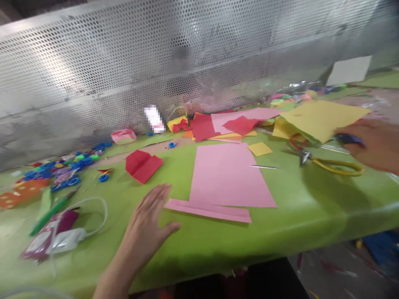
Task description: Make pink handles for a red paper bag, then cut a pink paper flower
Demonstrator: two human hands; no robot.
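Observation:
My left hand (149, 228) reaches over the green table with its fingers stretched out and thumb apart, holding nothing. Just right of its fingertips lies a creased pink paper strip (208, 211). Behind the strip is a pink paper sheet (227, 178), with a thin silvery stick (264, 167) across its right edge. A folded red paper piece (143, 166) is beyond my left hand. At the right edge, a brownish blur looks like my right hand (374, 145), beside a dark blue thing; its fingers are smeared. Near it are yellow-handled scissors (324, 161), blades apart.
A small yellow square (259, 149) and large yellow sheets (324, 118) lie right of centre. Red and pink papers (205, 126) are piled behind. Left are blue rings (73, 164), a green cutter (51, 216) and a white-corded device (67, 241). A perforated metal panel (124, 74) stands behind.

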